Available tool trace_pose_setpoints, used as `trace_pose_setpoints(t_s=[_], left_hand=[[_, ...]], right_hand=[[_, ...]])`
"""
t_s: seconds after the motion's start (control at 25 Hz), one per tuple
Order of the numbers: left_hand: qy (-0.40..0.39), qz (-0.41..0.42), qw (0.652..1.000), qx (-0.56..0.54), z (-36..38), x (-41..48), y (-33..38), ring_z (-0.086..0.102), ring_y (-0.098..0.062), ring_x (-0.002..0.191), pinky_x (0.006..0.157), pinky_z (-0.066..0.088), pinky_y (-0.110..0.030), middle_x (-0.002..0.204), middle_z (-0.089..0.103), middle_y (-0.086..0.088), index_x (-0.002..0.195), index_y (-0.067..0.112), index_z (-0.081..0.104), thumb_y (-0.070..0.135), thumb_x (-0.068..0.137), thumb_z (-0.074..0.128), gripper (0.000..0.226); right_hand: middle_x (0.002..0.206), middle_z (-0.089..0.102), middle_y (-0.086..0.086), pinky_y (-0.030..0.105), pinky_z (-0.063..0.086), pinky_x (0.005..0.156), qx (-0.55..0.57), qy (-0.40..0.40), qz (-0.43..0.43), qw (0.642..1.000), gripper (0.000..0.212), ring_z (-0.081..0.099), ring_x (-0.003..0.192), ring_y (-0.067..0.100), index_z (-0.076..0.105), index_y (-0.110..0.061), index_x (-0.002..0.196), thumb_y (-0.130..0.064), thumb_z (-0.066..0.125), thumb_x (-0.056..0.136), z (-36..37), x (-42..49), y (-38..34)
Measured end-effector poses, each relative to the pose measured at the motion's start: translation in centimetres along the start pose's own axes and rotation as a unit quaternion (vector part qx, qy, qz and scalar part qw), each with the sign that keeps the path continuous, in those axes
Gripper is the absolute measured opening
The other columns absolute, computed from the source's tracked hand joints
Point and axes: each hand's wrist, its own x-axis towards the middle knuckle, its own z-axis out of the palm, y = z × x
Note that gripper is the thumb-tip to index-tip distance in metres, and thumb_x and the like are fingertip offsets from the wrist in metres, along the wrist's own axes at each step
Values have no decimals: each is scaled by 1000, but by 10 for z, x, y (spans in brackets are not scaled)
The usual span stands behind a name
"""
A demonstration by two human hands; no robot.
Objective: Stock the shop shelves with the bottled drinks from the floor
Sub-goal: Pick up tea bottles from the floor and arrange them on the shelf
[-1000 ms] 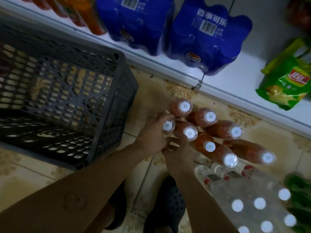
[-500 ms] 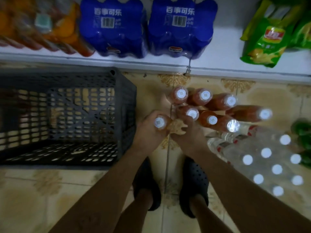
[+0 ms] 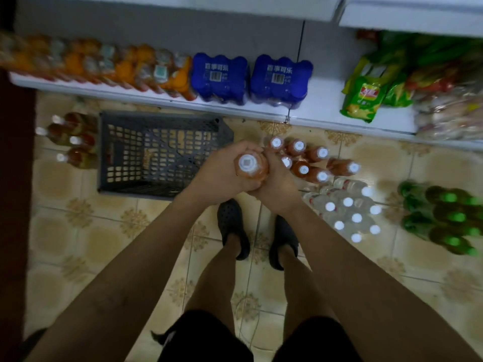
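Observation:
I hold an orange-red drink bottle [image 3: 251, 168] with a white cap upright in front of me, above the tiled floor. My left hand [image 3: 222, 173] wraps around its left side and my right hand [image 3: 277, 178] grips its right side and bottom. Just beyond my right hand, several more orange-red bottles [image 3: 309, 163] stand on the floor. The low white shelf [image 3: 308, 114] runs along the top, holding orange drink packs [image 3: 125, 64] and two blue shrink-wrapped packs [image 3: 251, 77].
A dark plastic crate [image 3: 156, 152] sits on the floor left of my hands. More brown bottles [image 3: 70, 137] stand at its left. A pack of clear water bottles [image 3: 345, 207] and green bottles [image 3: 444, 215] lie at right. Green snack bags [image 3: 366, 95] fill the shelf's right part.
I have risen from a crouch, lifting one orange-red bottle out of the group with both hands. The view has pulled back, showing more of the floor and shelf.

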Motion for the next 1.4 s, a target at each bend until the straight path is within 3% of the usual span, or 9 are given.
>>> trace_pose_setpoints(t_s=[0.24, 0.48, 0.56, 0.64, 0.84, 1.04, 1.12, 1.2, 1.4], left_hand=[[81, 21, 996, -14, -49, -105, 142, 51, 17, 98, 74, 42, -2, 117, 53, 8, 118, 30, 55, 11, 70, 85, 60], [154, 62, 977, -136, -68, -188, 234, 59, 4, 104, 81, 52, -17, 112, 63, 18, 121, 26, 57, 13, 72, 84, 58], [192, 76, 968, -143, -73, -203, 254, 57, 6, 107, 83, 52, -18, 115, 62, 24, 124, 32, 55, 19, 72, 84, 61], [231, 96, 956, -152, -83, -216, 270, 56, 2, 114, 89, 53, -23, 121, 62, 20, 129, 34, 54, 26, 73, 83, 63], [291, 135, 927, -195, -122, -243, 297, 57, 0, 115, 97, 52, -32, 123, 63, 13, 129, 32, 55, 15, 86, 71, 49], [290, 161, 926, -182, -173, -262, 297, 60, 0, 112, 93, 55, -29, 126, 61, 12, 134, 31, 51, 0, 92, 58, 52], [282, 176, 929, -166, -201, -264, 299, 61, 1, 110, 87, 55, -23, 126, 58, 20, 136, 35, 47, 0, 90, 61, 60], [301, 182, 927, -131, -231, -260, 299, 58, 0, 114, 94, 54, -30, 122, 56, 29, 136, 43, 43, 12, 83, 73, 68], [376, 213, 899, -75, -312, -239, 303, 54, -7, 118, 102, 48, -41, 128, 53, 21, 132, 58, 36, 19, 75, 75, 79]], right_hand=[[132, 58, -4, 45, 51, 97, 16, -24, -97, 995, 80, 58, 119, 14, 46, -27, 137, -40, 83, 67, -73, -73, -122], [116, 64, -22, 24, 54, 89, 57, -24, -109, 992, 65, 62, 105, -4, 52, -51, 119, -35, 88, 67, -124, -147, -221], [110, 65, -22, 27, 57, 82, 62, -17, -110, 992, 63, 65, 98, -1, 50, -56, 111, -35, 87, 64, -133, -160, -246], [106, 69, -14, 39, 60, 77, 66, -2, -111, 992, 61, 69, 90, 9, 54, -50, 111, -42, 84, 60, -139, -170, -273], [97, 73, -14, 24, 55, 74, 87, 24, -159, 983, 53, 68, 87, -1, 62, -36, 109, -41, 88, 63, -154, -175, -348], [96, 72, -14, 37, 59, 82, 91, 49, -192, 976, 59, 68, 87, 2, 59, -40, 106, -56, 84, 55, -142, -163, -427], [94, 73, -13, 39, 59, 82, 101, 54, -211, 971, 60, 70, 85, 3, 61, -38, 104, -61, 84, 54, -129, -153, -458], [91, 74, -15, 41, 59, 82, 110, 66, -214, 968, 60, 70, 84, 5, 63, -38, 102, -66, 82, 52, -112, -141, -490], [90, 74, -16, 40, 58, 82, 118, 93, -233, 961, 60, 70, 84, 5, 63, -37, 100, -64, 83, 51, -82, -117, -570]])
